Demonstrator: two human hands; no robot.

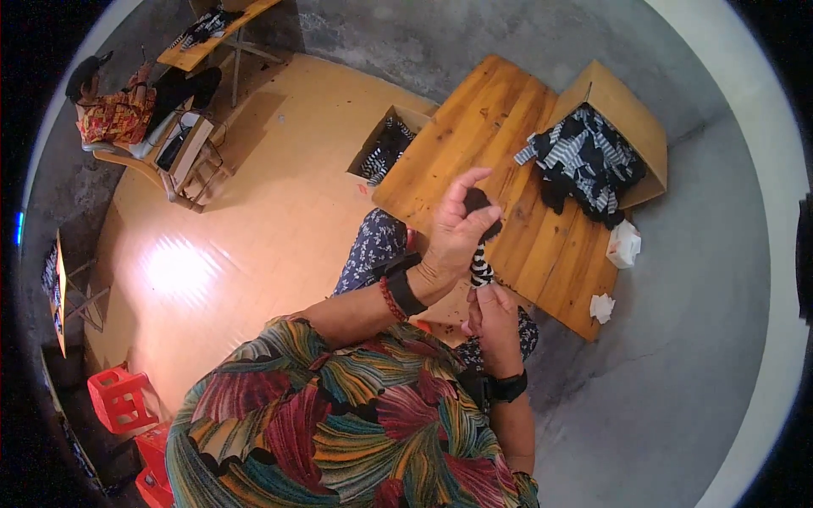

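Note:
Between my two hands stretches a slim knitted piece (481, 267), sock-like, with black-and-white stripes and a dark bunched upper end. My left hand (453, 229) is curled around that dark end, its thumb and index finger bent about it. Below, my right hand (494, 311) is closed on the striped lower end, and its fingers hide part of the fabric. Both hands are above the near edge of the wooden table (457, 140). Whether the piece is a sock or a glove does not show clearly.
A tipped cardboard box (645, 144) spills striped and black knits (593, 157) onto the table. White crumpled paper (602, 308) and a white packet (624, 244) lie at its right edge. Another box (366, 158) stands on the floor. Red stools (123, 400) and a seated person (118, 114) are leftward.

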